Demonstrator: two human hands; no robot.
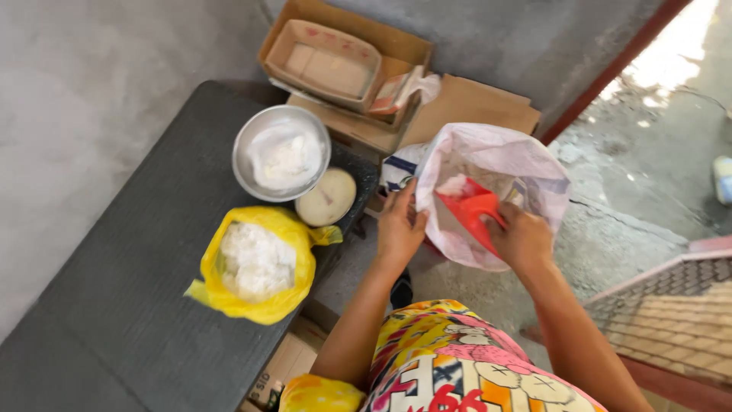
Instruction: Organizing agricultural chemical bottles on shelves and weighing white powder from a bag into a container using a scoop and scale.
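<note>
I see the left hand [399, 229] pinching the white sack [492, 164] rim, right hand [523, 238] clenching the red scoop [467, 210] inside it. Yellow bag [255, 263] and metal bowl [281, 152] on the left worktop [114, 305] already hold white powder.

The person wears a loud printed garment [450, 358], bright yellow and pink with patches of white, orange and dark blue, cartoon-like figures drawn in black outline and red markings near the lower edge. Both forearms are bare, with no sleeves, rings or wristbands visible.

Yellow bag [255, 263], metal bowl [280, 152] on dark table [114, 305]; cardboard boxes [343, 61] behind.
</note>
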